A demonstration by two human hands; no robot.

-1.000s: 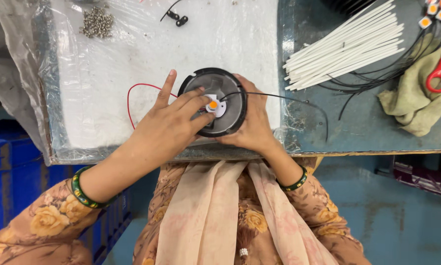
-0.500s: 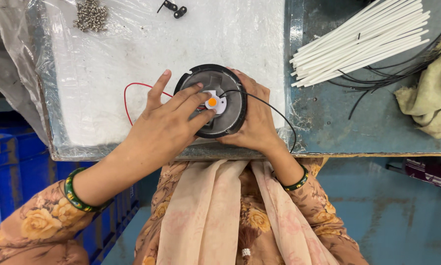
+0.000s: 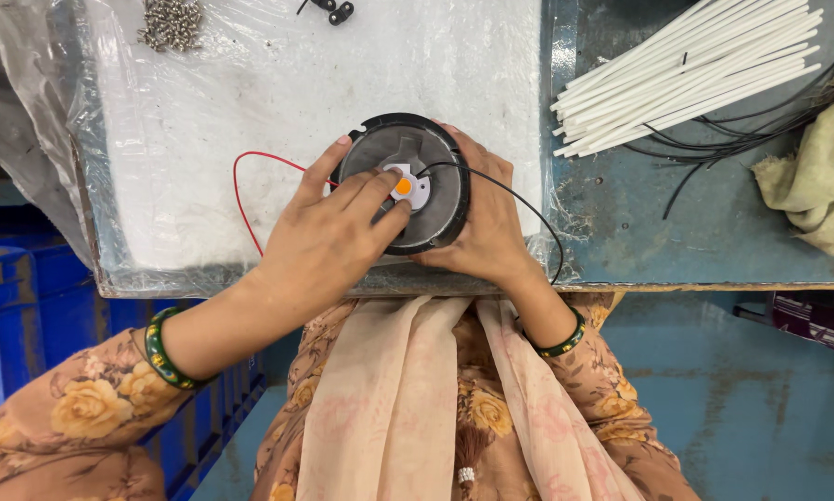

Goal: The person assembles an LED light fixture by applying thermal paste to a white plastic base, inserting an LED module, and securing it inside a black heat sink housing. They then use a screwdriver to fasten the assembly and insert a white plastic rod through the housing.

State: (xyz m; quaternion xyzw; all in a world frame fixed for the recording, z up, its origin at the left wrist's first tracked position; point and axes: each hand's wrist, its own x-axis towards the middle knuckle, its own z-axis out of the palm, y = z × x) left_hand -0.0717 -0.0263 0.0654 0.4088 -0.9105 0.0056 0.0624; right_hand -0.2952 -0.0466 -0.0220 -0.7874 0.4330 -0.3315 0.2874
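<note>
A heap of small metal screws (image 3: 170, 23) lies at the far left of a white sheet (image 3: 250, 102) wrapped in clear plastic, with 2 black clips (image 3: 333, 9) at its far edge. On the blue desk (image 3: 640, 241) to the right, a bundle of white tubes (image 3: 686, 70) lies beside black wires (image 3: 742, 134) and a crumpled rag (image 3: 821, 186). Blue crates (image 3: 27, 325) stand below.

Brown floral sleeves (image 3: 73, 417), green bangles (image 3: 161, 351), peach scarf (image 3: 389, 399).

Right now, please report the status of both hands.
Left hand fingertips on small white plate. Right hand grips round black housing rim. Red wire trails left; nothing blocking.
</note>
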